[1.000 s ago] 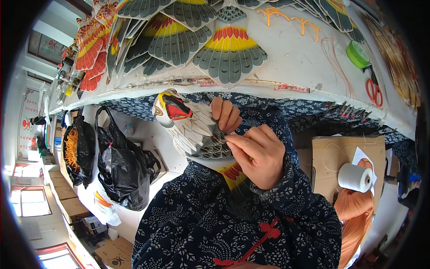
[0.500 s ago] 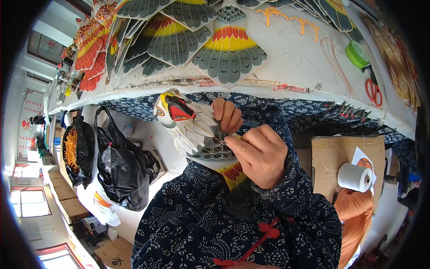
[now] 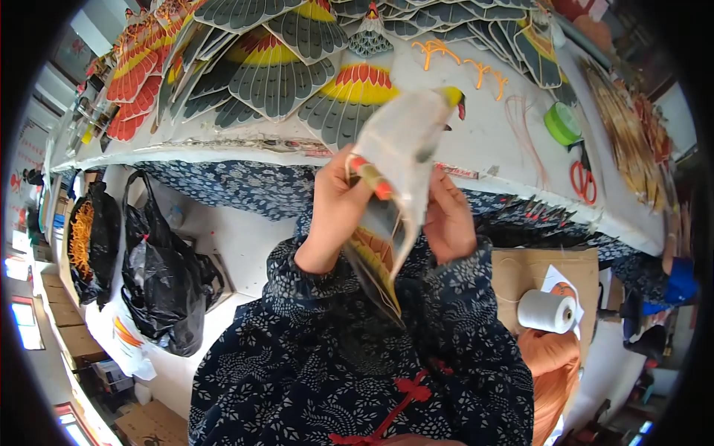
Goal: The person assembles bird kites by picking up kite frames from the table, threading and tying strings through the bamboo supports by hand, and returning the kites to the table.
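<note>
Bird figure point(image 3: 398, 137) in curled left-hand fingers point(image 3: 355, 198)

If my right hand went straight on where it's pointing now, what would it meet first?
Most likely the pale bird-headed piece; your right hand looks close beside its edge, though blur and unclear depth hide whether they touch.

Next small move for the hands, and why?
Probably steady the painted bird piece before any finer work: the left hand grips one side, the right hand is at the opposite edge, its grip partly hidden, and the piece looks blurred.
</note>
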Tool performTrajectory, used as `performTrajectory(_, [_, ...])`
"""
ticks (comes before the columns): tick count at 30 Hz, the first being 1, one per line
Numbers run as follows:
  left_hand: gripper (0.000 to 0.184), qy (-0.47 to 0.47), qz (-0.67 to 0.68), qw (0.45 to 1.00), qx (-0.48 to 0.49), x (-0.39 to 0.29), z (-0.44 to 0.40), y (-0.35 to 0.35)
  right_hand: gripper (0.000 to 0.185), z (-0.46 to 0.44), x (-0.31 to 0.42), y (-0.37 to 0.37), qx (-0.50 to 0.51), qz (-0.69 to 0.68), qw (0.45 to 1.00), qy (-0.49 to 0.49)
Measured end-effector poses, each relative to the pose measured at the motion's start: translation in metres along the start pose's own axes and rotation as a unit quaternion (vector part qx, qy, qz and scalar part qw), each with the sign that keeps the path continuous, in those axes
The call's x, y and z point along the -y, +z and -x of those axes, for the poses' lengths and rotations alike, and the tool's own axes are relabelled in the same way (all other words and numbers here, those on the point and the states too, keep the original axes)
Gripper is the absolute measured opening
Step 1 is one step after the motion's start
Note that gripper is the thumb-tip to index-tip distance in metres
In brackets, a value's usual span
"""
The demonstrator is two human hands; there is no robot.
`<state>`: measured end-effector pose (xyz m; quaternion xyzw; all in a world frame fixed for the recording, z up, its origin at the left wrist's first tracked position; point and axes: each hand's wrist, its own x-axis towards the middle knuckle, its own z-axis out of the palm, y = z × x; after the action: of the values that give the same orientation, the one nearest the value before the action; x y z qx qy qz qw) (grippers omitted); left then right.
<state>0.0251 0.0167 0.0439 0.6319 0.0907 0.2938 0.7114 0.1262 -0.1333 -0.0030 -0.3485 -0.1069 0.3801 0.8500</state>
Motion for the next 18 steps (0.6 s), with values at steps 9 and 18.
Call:
performTrajectory(9, [0.019,0.051,-0.15,0.987,0.023,0.001,0.01,0.028,0.032,-0.013,-0.009,-0.017,0.0,-0.141,0.985,0.099])
performTrajectory(18, [0.017,0.056,-0.17,0.984,-0.025,0.02,0.008,0.022,0.03,0.0,-0.027,-0.025,-0.006,-0.101,0.992,0.072])
